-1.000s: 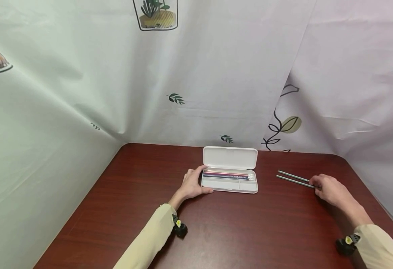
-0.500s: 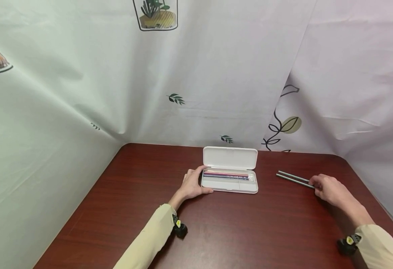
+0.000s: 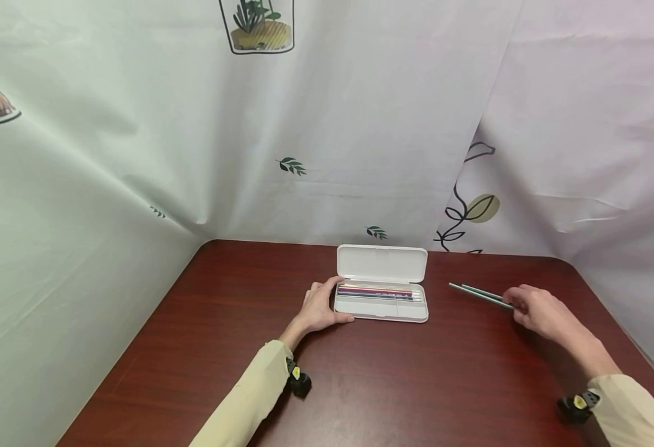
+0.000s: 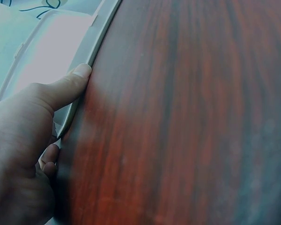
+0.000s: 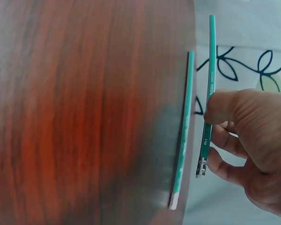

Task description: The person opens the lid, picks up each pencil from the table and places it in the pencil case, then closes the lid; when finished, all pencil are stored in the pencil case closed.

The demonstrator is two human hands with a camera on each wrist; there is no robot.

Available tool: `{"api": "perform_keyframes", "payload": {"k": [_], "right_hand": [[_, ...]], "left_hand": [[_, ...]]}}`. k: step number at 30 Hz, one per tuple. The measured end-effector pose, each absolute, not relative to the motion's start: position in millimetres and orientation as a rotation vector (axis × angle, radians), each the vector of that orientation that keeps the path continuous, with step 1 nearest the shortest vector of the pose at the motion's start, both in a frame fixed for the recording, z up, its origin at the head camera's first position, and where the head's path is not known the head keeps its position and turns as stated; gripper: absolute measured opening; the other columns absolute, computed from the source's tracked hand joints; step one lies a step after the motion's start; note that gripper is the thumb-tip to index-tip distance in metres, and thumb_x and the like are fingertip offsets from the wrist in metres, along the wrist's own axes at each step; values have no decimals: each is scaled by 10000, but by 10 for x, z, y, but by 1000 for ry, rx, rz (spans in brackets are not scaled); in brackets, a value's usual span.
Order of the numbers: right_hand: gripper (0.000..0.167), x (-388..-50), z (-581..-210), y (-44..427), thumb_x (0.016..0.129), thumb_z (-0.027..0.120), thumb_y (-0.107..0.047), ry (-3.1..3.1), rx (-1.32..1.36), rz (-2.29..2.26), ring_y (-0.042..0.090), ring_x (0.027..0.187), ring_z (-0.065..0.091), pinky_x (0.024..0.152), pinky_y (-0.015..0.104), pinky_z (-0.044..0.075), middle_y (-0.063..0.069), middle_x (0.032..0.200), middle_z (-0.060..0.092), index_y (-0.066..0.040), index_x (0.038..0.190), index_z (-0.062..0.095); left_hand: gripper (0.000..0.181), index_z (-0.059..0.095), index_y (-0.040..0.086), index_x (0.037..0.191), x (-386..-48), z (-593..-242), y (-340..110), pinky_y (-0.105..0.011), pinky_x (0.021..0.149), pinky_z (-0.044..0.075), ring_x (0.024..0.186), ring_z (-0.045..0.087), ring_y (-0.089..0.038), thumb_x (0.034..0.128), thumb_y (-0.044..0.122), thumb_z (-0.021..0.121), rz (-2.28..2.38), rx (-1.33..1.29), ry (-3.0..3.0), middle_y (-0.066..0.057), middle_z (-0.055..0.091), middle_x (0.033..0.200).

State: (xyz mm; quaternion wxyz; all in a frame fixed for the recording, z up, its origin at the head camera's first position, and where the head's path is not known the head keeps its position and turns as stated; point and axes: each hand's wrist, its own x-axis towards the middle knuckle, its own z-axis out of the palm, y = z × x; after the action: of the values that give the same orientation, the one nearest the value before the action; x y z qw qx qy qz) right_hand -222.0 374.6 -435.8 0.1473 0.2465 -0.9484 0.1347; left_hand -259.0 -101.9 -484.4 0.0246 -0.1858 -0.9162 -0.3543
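My left hand point(image 3: 318, 307) grips the left end of an open white pencil case point(image 3: 360, 304), thumb at its front edge and fingers round the back corner. Several pencils point(image 3: 379, 292) lie side by side in the case's rear part, and its lid point(image 3: 382, 263) stands up behind them. In the right wrist view, the right hand point(image 5: 255, 136) pinches a green pencil point(image 5: 212, 51), holding it just above the table near its eraser end. A second green pencil point(image 5: 184, 126) lies on the wood beside it, apart from the fingers.
A dark red-brown wooden table point(image 3: 394, 385) carries everything. Printed white cloth point(image 3: 360, 124) hangs behind its far edge and along both sides. On each wrist sits a small black camera, the left one point(image 3: 300, 382) close to the tabletop.
The right hand has shifted slightly left with the pinched pencil, whose tip now reaches further left than the lying one. The left hand keeps its grip on the case.
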Motion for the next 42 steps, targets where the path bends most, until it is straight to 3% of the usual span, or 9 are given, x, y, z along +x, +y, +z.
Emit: {"api": "perform_keyframes", "payload": {"k": [11, 16, 26, 42], "right_hand": [[352, -2239, -4251, 3569, 633, 730, 99, -2626, 821, 402, 36, 672, 443, 544, 299, 386, -133, 769, 481, -94, 923, 683], [350, -2252, -4209, 3478, 634, 698, 91, -2623, 850, 431, 34, 670, 435, 547, 287, 377, -83, 742, 493, -111, 920, 680], [342, -2334, -4161, 3209, 661, 737, 99, -2654, 885, 468, 65, 688, 485, 564, 317, 414, -107, 811, 549, -142, 899, 692], [296, -2567, -4184, 2589, 719, 664, 102, -2750, 929, 504, 116, 707, 514, 618, 348, 448, -68, 804, 562, -119, 911, 705]], "left_hand": [[917, 477, 152, 1449, -2590, -4848, -1022, -450, 934, 351, 1120, 460, -285, 678, 362, 926, -1084, -564, -2838, -93, 620, 1221], [916, 473, 162, 1455, -2595, -4846, -1019, -445, 938, 350, 1126, 456, -282, 682, 356, 925, -1084, -553, -2845, -92, 618, 1227], [911, 476, 160, 1452, -2596, -4853, -1018, -451, 935, 352, 1124, 458, -289, 682, 348, 924, -1081, -555, -2834, -96, 617, 1224], [919, 465, 185, 1469, -2604, -4867, -1010, -438, 936, 354, 1135, 453, -282, 691, 369, 919, -1093, -529, -2871, -90, 597, 1238]]}}
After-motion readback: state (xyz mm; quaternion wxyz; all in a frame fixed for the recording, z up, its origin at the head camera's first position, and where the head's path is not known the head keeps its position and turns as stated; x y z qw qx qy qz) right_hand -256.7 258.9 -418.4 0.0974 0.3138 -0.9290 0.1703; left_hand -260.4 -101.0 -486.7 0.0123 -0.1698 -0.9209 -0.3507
